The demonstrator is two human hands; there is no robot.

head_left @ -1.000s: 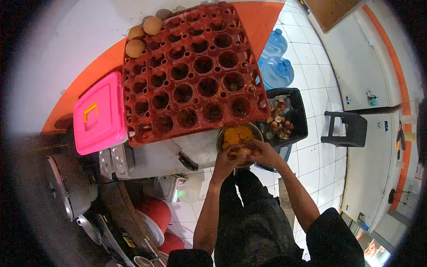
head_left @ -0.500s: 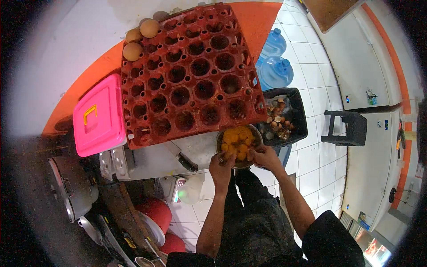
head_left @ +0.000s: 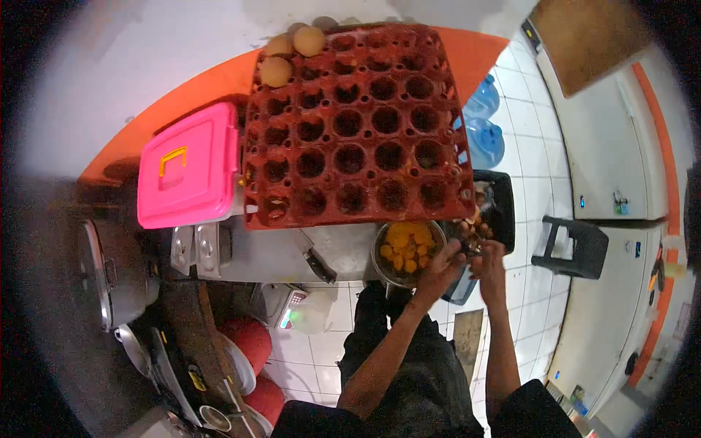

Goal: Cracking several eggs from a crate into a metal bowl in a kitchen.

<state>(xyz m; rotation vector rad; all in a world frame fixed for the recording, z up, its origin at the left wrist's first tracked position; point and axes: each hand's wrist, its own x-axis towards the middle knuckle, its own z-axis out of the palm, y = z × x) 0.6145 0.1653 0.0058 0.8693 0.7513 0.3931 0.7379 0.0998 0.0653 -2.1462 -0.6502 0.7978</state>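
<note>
A round metal bowl [head_left: 406,252] of glossy orange-yellow egg yolks sits at the lower centre-right of the frame, at the near edge of a grey steel worktop [head_left: 270,255]. The left hand [head_left: 442,264] rests on the bowl's right rim, its fingers [head_left: 454,250] curled inward over the yolks; whether they pinch anything is too small to tell. The right hand [head_left: 488,257] is just to the right of the bowl, its fingers bent around a small pale piece that looks like eggshell, held over a black rectangular plastic bin [head_left: 496,212] holding broken brown shells. The two hands are close together, nearly touching.

Above the bowl, filling the upper centre of the frame, lies a large red moulded egg tray [head_left: 358,131] with a rough, dimpled surface and rows of round cups, nearly all empty. Three brown eggs [head_left: 277,71] remain in its upper-left corner, smooth and matt. To the left of the tray sits one bright pink square plastic lid [head_left: 188,169] with a yellow handle. A dark-handled knife [head_left: 315,259] lies on the worktop between tray and bowl. Two translucent blue water jugs [head_left: 485,131] stand on the white tiled floor at the right of the tray, and one black plastic stool [head_left: 573,248] stands further right.
</note>
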